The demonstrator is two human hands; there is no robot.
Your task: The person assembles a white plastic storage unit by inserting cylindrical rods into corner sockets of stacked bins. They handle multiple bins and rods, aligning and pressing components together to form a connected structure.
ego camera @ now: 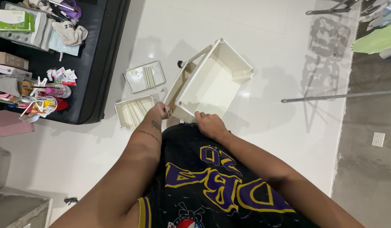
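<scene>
A white plastic storage bin [229, 63] stands on the white tiled floor, with a second white bin or frame [181, 80] stacked against its left side. My left hand [160, 112] is closed around a small pale part at the bin's near left corner. At the bin's near edge, my right hand [209, 123] rests with its fingers curled over the rim. Both forearms reach down over my black and purple shirt.
Two shallow white trays [130, 113] [144, 76] with small parts lie on the floor left of the bin. A black table [100, 63] crowded with boxes, bottles and cloths stands at the left. A metal rod [339, 96] lies at the right.
</scene>
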